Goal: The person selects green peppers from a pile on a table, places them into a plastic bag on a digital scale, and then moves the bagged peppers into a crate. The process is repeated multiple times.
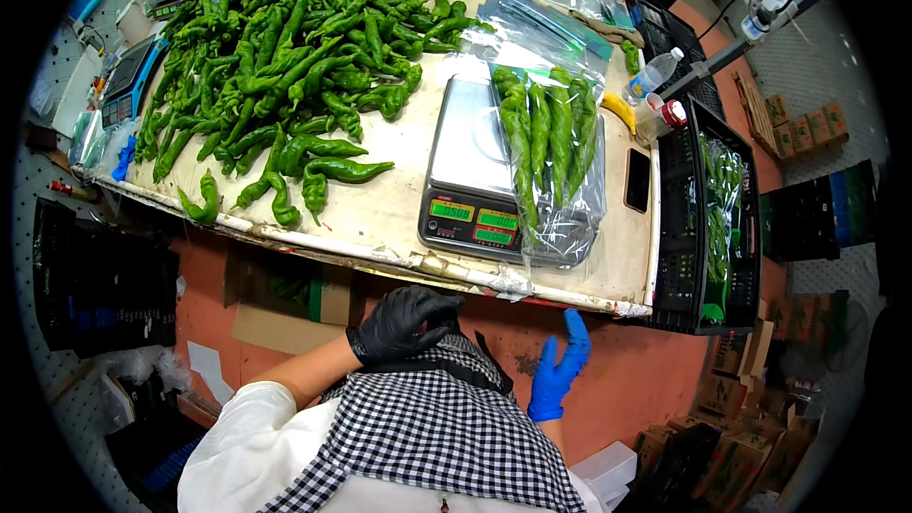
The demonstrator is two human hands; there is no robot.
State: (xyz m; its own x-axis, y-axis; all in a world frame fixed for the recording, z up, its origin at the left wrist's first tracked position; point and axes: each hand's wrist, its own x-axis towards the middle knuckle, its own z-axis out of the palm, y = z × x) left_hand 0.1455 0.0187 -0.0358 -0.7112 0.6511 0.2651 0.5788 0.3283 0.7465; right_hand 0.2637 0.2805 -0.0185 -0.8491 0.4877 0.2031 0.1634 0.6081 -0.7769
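Note:
My left hand (405, 324), in a black glove, hovers before my apron (434, 427) with its fingers loosely bent and the thumb apart; nothing shows in it. In a blue glove, my right hand (561, 369) is raised beside the apron, empty, index finger and thumb spread. Beyond both hands, a digital scale (467, 132) with lit green displays stands at the front of the table (388, 206). A clear plastic bag (563, 231) holding several long green peppers (540, 132) lies across the scale's right side. A large heap of loose green peppers (285, 50) covers the table's left part.
Flat plastic bags (541, 25) lie behind the scale. To its right are a banana (618, 112), a water bottle (654, 75), a lidded jar (662, 121) and a phone (637, 180). A black crate (680, 228) with bagged peppers (719, 206) adjoins the table's right edge.

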